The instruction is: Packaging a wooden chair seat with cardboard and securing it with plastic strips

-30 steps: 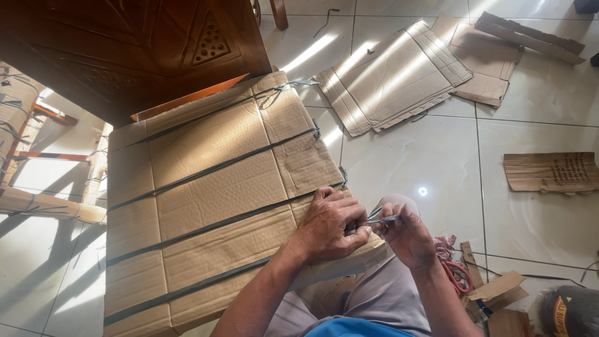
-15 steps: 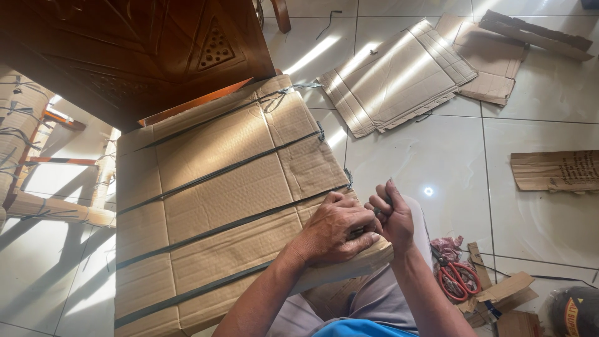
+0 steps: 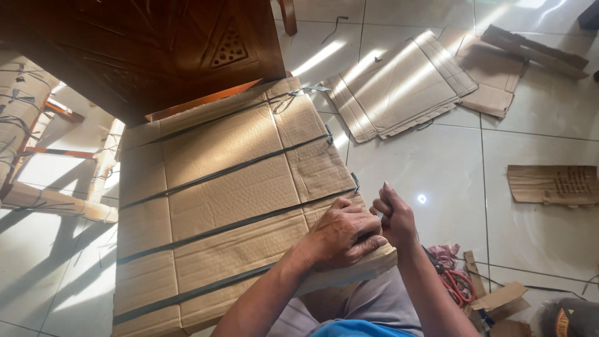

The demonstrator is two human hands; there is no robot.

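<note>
A large package wrapped in brown cardboard [image 3: 231, 187] lies on the tiled floor, bound by several dark straps [image 3: 237, 167]. My left hand [image 3: 342, 234] is curled over the package's near right edge, where the nearest strap runs under it. My right hand [image 3: 394, 215] is pressed right against it, fingers closed and thumb up. Both hands seem to grip the strap's end at the edge; my fingers hide the strap itself there.
A dark carved wooden piece [image 3: 143, 50] stands behind the package. Paper-wrapped furniture legs [image 3: 25, 118] are at the left. Flattened cardboard sheets [image 3: 402, 84] and a scrap [image 3: 552, 184] lie on the tiles. Red-handled scissors [image 3: 458, 286] lie by my right knee.
My hands have drawn together at the package's edge. A thin shiny strap end that showed between them a second ago is now hidden inside my fingers.
</note>
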